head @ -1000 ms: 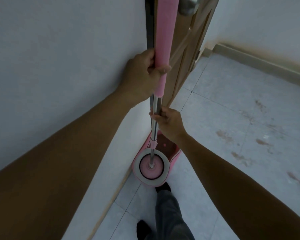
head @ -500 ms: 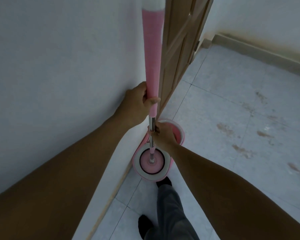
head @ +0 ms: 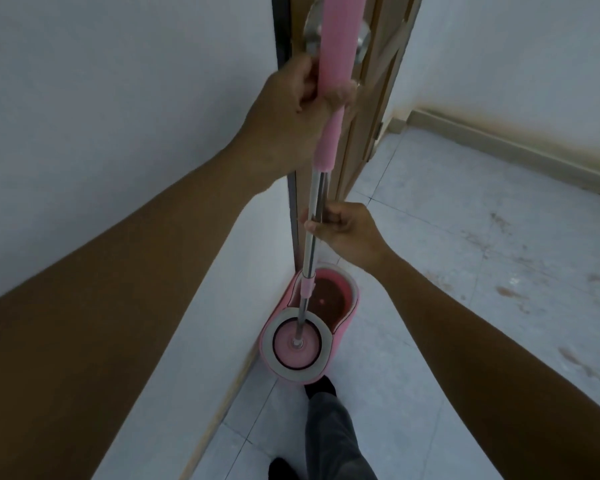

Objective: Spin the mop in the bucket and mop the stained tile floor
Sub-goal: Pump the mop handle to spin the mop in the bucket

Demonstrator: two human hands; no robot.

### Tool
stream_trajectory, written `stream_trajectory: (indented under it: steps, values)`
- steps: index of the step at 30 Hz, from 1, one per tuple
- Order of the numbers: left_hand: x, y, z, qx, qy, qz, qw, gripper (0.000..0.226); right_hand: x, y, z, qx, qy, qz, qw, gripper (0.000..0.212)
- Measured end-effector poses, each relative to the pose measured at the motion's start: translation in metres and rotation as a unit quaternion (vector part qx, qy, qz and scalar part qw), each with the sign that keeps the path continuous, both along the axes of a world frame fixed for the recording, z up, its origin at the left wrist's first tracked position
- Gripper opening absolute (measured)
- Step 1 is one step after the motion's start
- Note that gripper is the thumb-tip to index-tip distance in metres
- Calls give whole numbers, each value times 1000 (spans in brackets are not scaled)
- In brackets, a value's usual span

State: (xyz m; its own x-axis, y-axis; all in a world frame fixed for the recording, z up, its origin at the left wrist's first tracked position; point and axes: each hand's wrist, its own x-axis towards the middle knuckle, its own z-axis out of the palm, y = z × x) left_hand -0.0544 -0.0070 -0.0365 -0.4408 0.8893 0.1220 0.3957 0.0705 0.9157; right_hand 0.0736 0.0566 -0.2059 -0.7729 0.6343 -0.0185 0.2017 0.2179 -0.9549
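Left hand (head: 291, 110), right hand (head: 350, 233) raised mop (head: 329, 143) upward.

I see the bucket (head: 353, 292) on the floor (head: 413, 393) against the wall (head: 118, 116) at my left, door (head: 371, 140) behind it. The mop (head: 310, 251) stands in its near basket (head: 327, 341), left grip (head: 291, 112) above right grip (head: 350, 233) on it; stains (head: 510, 292) lie rightward.

One mop (head: 329, 143) stands in one pink spin bucket (head: 355, 299). The bucket has two compartments: one round spinner basket (head: 326, 344) at the end nearer me and one well of brown water (head: 329, 299) at the far end. My two hands grip the mop above the bucket: left hand (head: 291, 109), right hand (head: 347, 233). My two feet: one foot (head: 321, 386) just beside the bucket, second foot (head: 281, 469) nearer me. Beyond the bucket, one wooden door (head: 371, 133) with one metal knob (head: 362, 43). Right of the bucket are several brown floor stains (head: 510, 291), too smeared to count.
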Motion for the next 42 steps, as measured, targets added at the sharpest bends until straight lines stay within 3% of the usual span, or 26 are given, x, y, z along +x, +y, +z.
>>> stream_trajectory:
  steps: [4,8,17,23,28,34,37,42]
  values:
    - [-3,7,14,-7,26,-6,1000,40,-5,13,12,14,-34,21,999,19]
    - [0,5,-23,-36,19,12,999,45,-5,-8,-33,29,-38,-28,998,9]
    - [0,-6,-89,-56,76,70,993,43,-10,-28,-103,29,-28,-52,998,17]
    - [6,-38,-134,-81,37,91,992,37,-8,-59,-134,-33,-99,-34,994,22]
    - [18,-61,-160,-132,19,61,989,34,0,-76,-153,-88,-225,-15,970,15]
    - [18,-63,-135,-132,4,35,991,36,5,-73,-126,-86,-250,-13,964,16]
    - [9,-52,-103,-98,-3,34,995,36,3,-62,-103,-75,-211,-10,975,29]
    - [0,-27,-52,-30,-37,47,998,40,-6,-29,-48,-29,-153,8,988,31]
